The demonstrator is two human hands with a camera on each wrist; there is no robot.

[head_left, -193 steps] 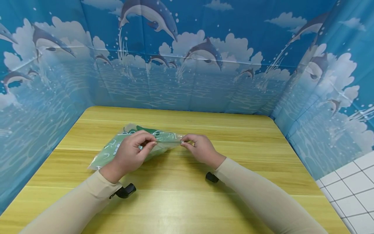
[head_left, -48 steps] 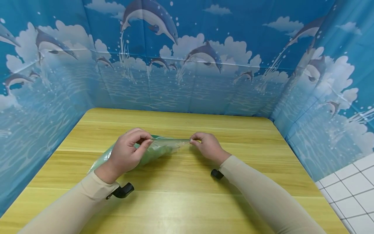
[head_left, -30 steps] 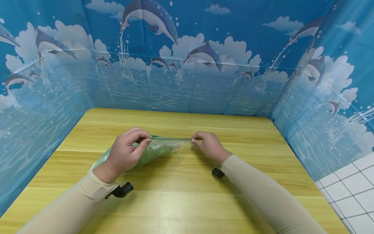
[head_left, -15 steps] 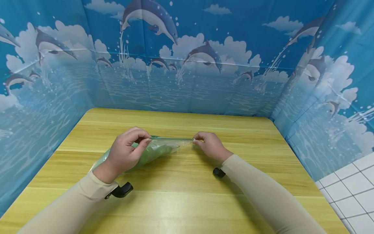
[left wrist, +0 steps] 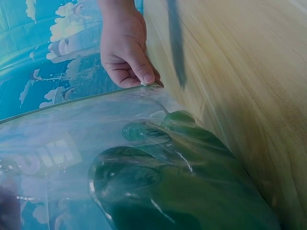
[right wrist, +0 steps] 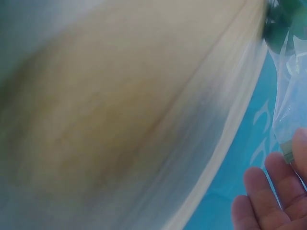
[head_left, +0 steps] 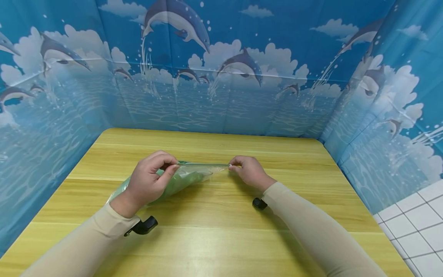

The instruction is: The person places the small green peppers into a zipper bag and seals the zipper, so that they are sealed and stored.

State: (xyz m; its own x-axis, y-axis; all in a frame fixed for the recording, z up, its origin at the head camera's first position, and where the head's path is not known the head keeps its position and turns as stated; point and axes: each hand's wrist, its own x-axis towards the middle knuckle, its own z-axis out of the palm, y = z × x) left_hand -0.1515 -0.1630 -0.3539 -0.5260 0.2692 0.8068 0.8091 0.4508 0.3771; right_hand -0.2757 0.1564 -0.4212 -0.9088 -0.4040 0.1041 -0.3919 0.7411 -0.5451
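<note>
A clear zip bag with green contents stands tilted on the table, its zip edge stretched straight between both hands. My left hand pinches this top edge between thumb and forefinger, covering part of the bag. At the right end of the edge, my right hand pinches the corner with thumb and forefinger. In the left wrist view the right hand grips that corner above smooth green shapes inside the film. The right wrist view shows the right hand at the bag's corner, its other fingers loosely bent.
The yellow wood-grain table extends around the bag. A blue dolphin-print curtain encloses its back and sides. White tiles show at the lower right. Black wrist cameras hang below both sleeves.
Over several seconds the right hand has slid rightward along the bag's edge, widening the gap between the hands. The bag's printed face has tipped out of sight. The last half second shows almost no movement.
</note>
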